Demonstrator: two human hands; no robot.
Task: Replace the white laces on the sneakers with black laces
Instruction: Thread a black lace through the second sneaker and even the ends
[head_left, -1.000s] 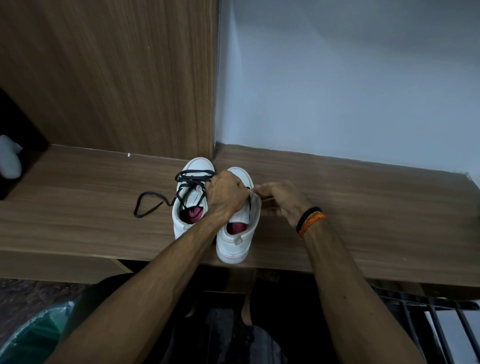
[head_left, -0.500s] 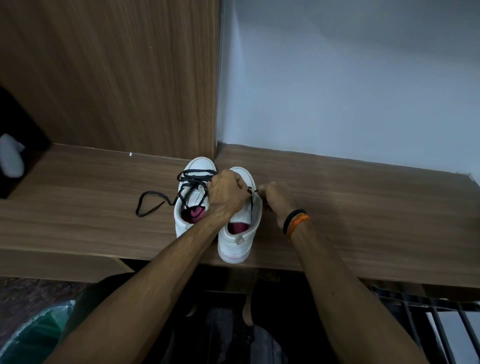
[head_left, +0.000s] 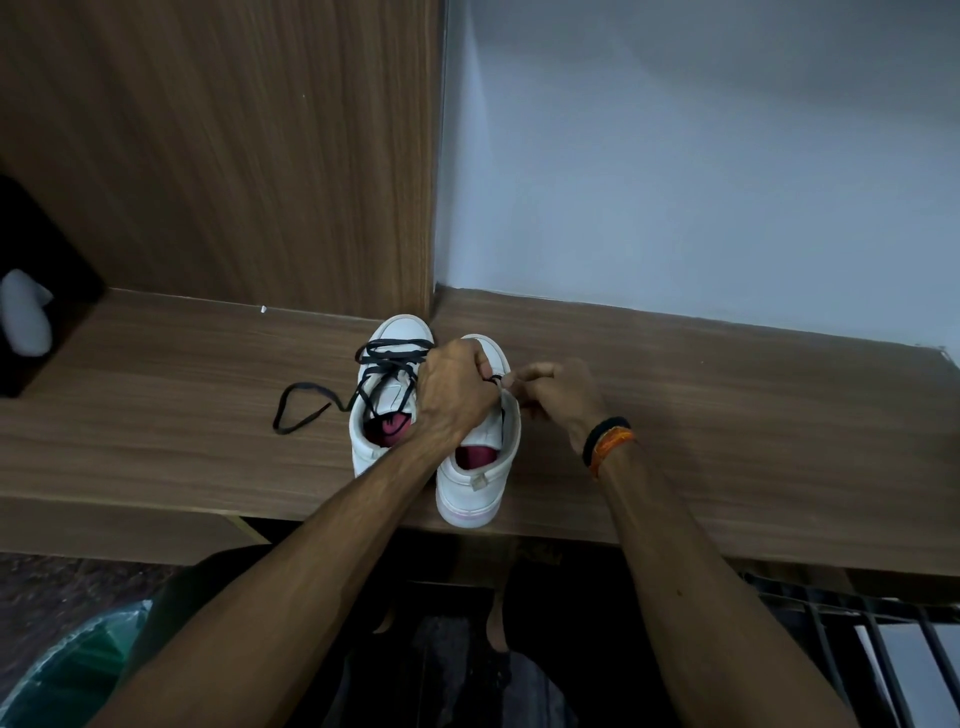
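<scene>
We see two white sneakers on the wooden shelf (head_left: 156, 415). On the right sneaker (head_left: 480, 467), our left hand (head_left: 452, 395) grips the top, and our right hand (head_left: 556, 400) pinches its black lace (head_left: 496, 379). The left sneaker (head_left: 387, 395) is already laced black.

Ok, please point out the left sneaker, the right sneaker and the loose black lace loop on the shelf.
left sneaker (head_left: 404, 332), head view, on its white toe.
right sneaker (head_left: 470, 496), head view, on its heel.
black lace loop (head_left: 301, 413), head view, on the loop's strand.

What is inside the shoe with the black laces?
Inside the left sneaker you can see a pink-red insole near the heel, under the black lace. The toe end inside is hidden by the tongue and the left hand.
</scene>
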